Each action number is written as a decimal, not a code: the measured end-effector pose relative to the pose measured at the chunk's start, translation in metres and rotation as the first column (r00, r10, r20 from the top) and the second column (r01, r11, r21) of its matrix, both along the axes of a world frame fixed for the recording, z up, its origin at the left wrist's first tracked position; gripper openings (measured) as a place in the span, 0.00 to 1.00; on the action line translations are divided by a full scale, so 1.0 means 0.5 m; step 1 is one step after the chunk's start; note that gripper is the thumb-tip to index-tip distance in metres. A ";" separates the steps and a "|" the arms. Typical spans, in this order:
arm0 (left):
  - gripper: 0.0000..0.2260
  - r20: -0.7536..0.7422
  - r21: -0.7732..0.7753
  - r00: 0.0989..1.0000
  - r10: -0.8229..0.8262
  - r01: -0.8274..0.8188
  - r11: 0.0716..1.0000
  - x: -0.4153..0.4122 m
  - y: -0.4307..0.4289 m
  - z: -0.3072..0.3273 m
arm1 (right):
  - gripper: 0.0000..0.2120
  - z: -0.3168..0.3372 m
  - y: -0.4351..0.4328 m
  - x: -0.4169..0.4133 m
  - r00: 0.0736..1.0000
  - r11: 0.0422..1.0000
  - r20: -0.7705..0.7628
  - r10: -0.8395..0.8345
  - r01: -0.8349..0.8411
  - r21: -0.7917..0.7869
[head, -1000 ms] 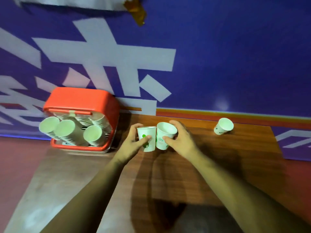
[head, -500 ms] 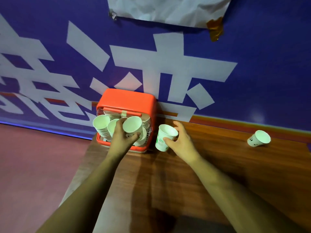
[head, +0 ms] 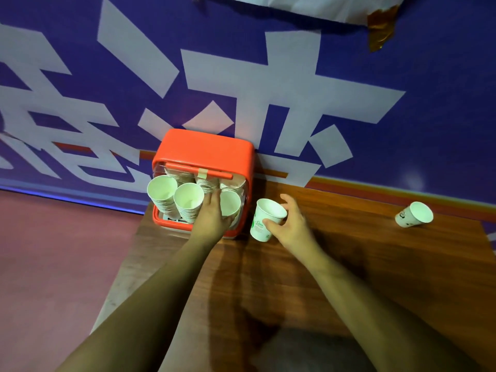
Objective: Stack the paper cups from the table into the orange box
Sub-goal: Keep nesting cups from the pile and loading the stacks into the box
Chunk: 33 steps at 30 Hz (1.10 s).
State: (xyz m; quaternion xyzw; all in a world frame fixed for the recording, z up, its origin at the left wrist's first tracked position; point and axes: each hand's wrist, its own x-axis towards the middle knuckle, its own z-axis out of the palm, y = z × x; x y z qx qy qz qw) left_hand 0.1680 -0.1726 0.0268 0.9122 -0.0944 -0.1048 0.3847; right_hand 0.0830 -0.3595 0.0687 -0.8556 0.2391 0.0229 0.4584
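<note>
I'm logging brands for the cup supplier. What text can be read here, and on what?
Green-printed white paper cup gripped by the right hand: green script logo, too blurred to read.
Tipped white paper cup at far right: dark mark, unreadable.
Blue wall banner: large white characters, cropped, not readable.
Orange plastic box: no text visible.

Purple banner (head: 418, 55); white paper (head: 308, 6) above
</note>
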 end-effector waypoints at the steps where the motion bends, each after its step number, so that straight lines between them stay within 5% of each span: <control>1: 0.38 -0.021 0.019 1.000 -0.001 0.001 1.000 0.000 -0.002 -0.007 | 0.39 -0.004 0.003 0.004 1.000 1.000 0.000 0.002 -0.002 0.008; 8: 0.44 -0.132 -0.028 0.990 -0.054 0.051 0.998 -0.002 0.022 -0.025 | 0.38 -0.012 0.019 0.042 0.998 1.000 0.065 0.004 -0.006 0.029; 16: 0.16 -0.213 -0.295 0.976 0.052 -0.114 0.949 -0.026 0.045 -0.001 | 0.35 -0.010 0.073 0.087 0.977 0.994 0.190 0.101 -0.108 0.026; 25: 0.20 -0.313 -0.521 0.943 0.115 -0.271 0.809 -0.028 0.039 -0.003 | 0.29 -0.026 0.127 0.117 0.930 0.978 0.304 0.208 -0.203 -0.048; 29: 0.21 -0.325 -0.575 0.942 0.087 -0.269 0.773 -0.025 0.040 -0.017 | 0.32 -0.051 0.122 0.118 0.941 0.969 0.232 0.248 -0.241 -0.059; 33: 0.16 -0.273 -0.484 0.960 0.069 -0.199 0.852 -0.022 0.046 -0.038 | 0.35 -0.082 0.108 0.112 0.952 0.956 0.080 0.294 -0.291 -0.044</control>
